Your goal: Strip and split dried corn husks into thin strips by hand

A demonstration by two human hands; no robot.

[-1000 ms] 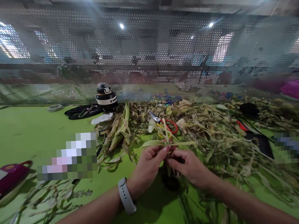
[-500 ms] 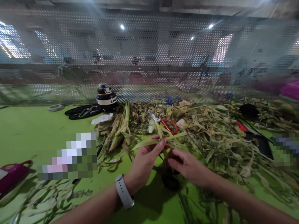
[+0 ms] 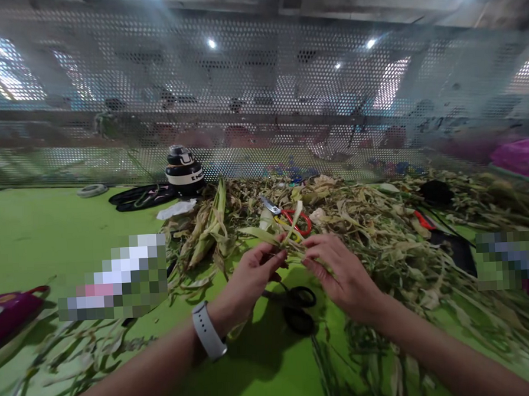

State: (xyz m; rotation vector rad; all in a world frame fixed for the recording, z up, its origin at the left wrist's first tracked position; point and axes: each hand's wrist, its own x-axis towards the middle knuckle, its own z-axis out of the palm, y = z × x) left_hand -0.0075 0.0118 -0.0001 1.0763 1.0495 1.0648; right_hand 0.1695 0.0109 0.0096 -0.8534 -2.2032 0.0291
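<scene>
Between my hands are pale green strips of corn husk (image 3: 258,234), crossed over one another. My left hand (image 3: 255,275), with a light watch band at the wrist, pinches them between thumb and fingers. From the right, my right hand (image 3: 342,274) has its curled fingers and thumb at the strips' other end; the exact grip is partly hidden. Below the hands, dark scissors (image 3: 299,320) lie on the green table (image 3: 256,378), their black handle loops showing. Just beyond my fingers, red-handled scissors (image 3: 302,221) rest on the husk pile, near a yellow-handled tool (image 3: 286,223).
Dried husks (image 3: 381,233) spread over the middle and right. Behind stand a black bottle (image 3: 185,177), a coiled dark strap (image 3: 140,197) and a roll of tape (image 3: 91,190). A magenta tool (image 3: 16,314) lies left. A perforated screen (image 3: 259,103) borders the back.
My right hand has moved right and slightly up, away from my left hand, and its fingers have straightened somewhat. The strips have shifted, and the dark scissors' handles show more fully.
</scene>
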